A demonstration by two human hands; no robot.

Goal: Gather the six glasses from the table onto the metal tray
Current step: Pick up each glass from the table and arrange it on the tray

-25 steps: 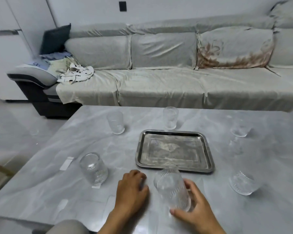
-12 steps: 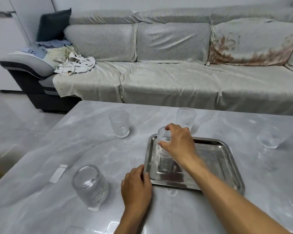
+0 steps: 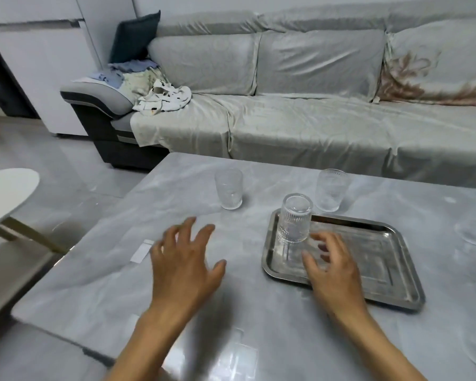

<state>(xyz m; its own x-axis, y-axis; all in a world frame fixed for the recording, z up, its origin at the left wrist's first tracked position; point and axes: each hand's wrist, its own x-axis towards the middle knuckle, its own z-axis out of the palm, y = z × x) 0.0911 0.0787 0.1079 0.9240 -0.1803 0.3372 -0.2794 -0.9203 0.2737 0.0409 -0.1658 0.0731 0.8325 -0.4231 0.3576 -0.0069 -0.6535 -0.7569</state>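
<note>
The metal tray (image 3: 377, 259) lies on the grey marble table (image 3: 176, 193). One ribbed glass (image 3: 296, 218) stands upside down in the tray's far left corner. My right hand (image 3: 333, 268) hovers over the tray just right of that glass, fingers spread, holding nothing. My left hand (image 3: 184, 268) is open over the table left of the tray and hides whatever lies beneath it. An upright glass (image 3: 331, 189) stands just behind the tray, and another glass (image 3: 228, 188) stands further left. A low glass (image 3: 474, 232) sits at the right edge.
A white paper strip (image 3: 142, 250) lies on the table left of my left hand. A grey sofa (image 3: 313, 119) runs along the table's far side. A white side table (image 3: 6, 193) stands to the left over the floor.
My right hand has let go of the upside-down glass on the tray and drawn back. My left hand has lifted and moved left, fingers spread, covering the spot where another upside-down glass stood.
</note>
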